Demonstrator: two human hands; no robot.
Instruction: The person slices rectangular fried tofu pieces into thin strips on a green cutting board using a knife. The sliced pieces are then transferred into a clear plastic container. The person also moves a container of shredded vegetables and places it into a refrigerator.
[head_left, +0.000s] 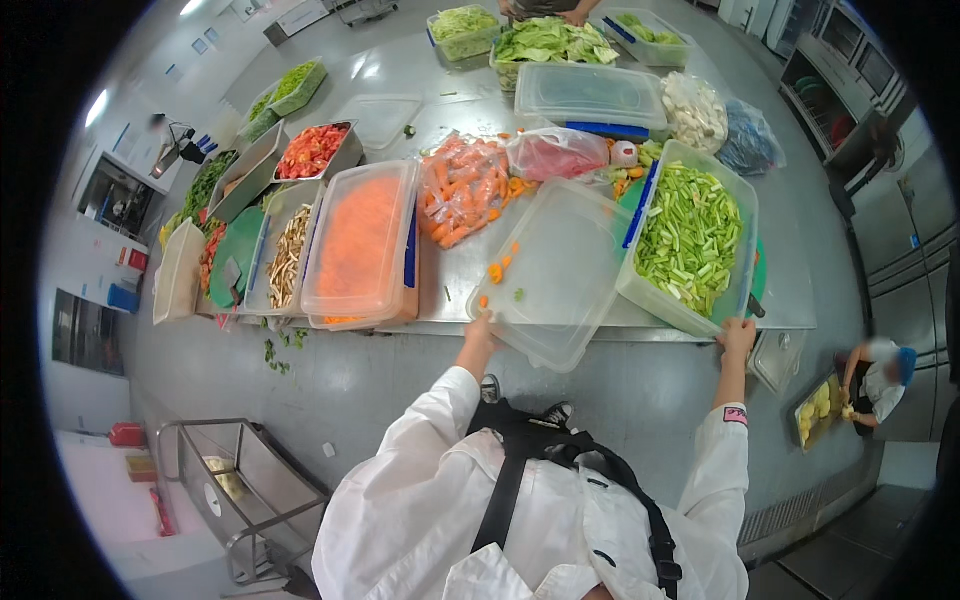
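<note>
My left hand (480, 330) grips the near left corner of a translucent plastic lid (559, 262), which lies tilted over the table's front edge. With my right hand (736, 335) I hold the near right corner of a plastic tub (630, 281) full of chopped green celery-like stalks (686, 232). The tub overlaps the lid's right side and partly covers a green round board (759, 274). A dark knife handle (755, 306) shows beside the tub. Orange carrot pieces (496, 273) lie by the lid's left edge. Behind the lid is a plastic bag of carrots (461, 187).
A lidded tub of orange shreds (360, 247) and a tub of sliced brown pieces (289, 255) stand left. Farther back are a closed tub (589, 94) and a bag of white pieces (694, 112). A metal cart (240, 495) stands behind left; co-workers are at the far side and right.
</note>
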